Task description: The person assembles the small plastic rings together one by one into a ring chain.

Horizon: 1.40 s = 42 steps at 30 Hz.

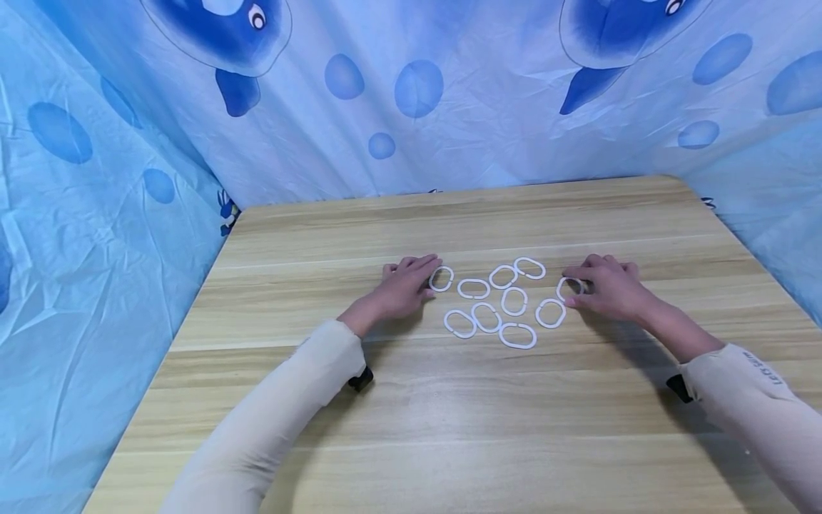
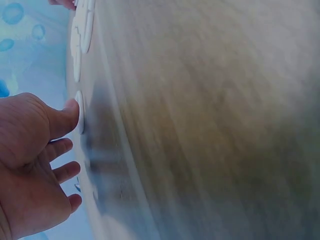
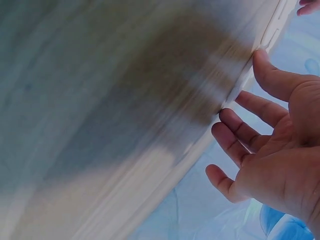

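Note:
Several white oval plastic links, some showing a small gap in the loop, lie in a loose cluster on the wooden table. My left hand [image 1: 406, 289] is at the leftmost link [image 1: 442, 278], its fingers at the far side and thumb at the near side. In the left wrist view the thumb of the left hand [image 2: 30, 160] touches that link's edge [image 2: 80, 115]. My right hand [image 1: 610, 287], fingers loosely spread, touches the rightmost link [image 1: 561, 294]; its thumb is beside another link [image 1: 551, 314]. In the right wrist view the right hand [image 3: 280, 135] has its fingertips at the tabletop.
Between the hands lie more links, such as one oval link [image 1: 517, 336] nearest me and another [image 1: 529, 268] farthest away. The wooden table [image 1: 449, 428] reaches back to a blue curtain [image 1: 481, 143] printed with dolphins and bubbles. Dark wrist cameras sit under both sleeves.

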### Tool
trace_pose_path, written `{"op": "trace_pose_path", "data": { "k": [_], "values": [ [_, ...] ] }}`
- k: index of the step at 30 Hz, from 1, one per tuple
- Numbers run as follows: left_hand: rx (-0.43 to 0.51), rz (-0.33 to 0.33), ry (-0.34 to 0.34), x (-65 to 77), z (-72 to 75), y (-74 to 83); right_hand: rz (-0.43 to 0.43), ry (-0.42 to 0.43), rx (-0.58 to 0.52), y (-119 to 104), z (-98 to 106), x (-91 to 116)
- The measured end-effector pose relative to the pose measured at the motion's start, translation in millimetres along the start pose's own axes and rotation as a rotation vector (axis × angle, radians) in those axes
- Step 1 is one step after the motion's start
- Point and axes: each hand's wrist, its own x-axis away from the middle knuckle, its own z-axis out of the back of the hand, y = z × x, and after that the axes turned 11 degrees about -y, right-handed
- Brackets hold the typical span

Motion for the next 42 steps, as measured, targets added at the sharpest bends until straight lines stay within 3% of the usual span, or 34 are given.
{"op": "trace_pose_path", "data": {
  "k": [4, 25, 42],
  "values": [
    [-0.041, -0.018, -0.01, -3.4, -1.6, 3.4, 0.007, 0.007, 0.008, -2, -1, 0],
    [-0.248, 0.014, -0.017, -13.2, -2.2, 11.7, 0.036, 0.07, 0.031, -3, -4, -2],
    [-0.265, 0.016, -0.047, -19.0, 3.8, 14.1, 0.012, 0.053, 0.035, -4, -3, -5]
  ]
}}
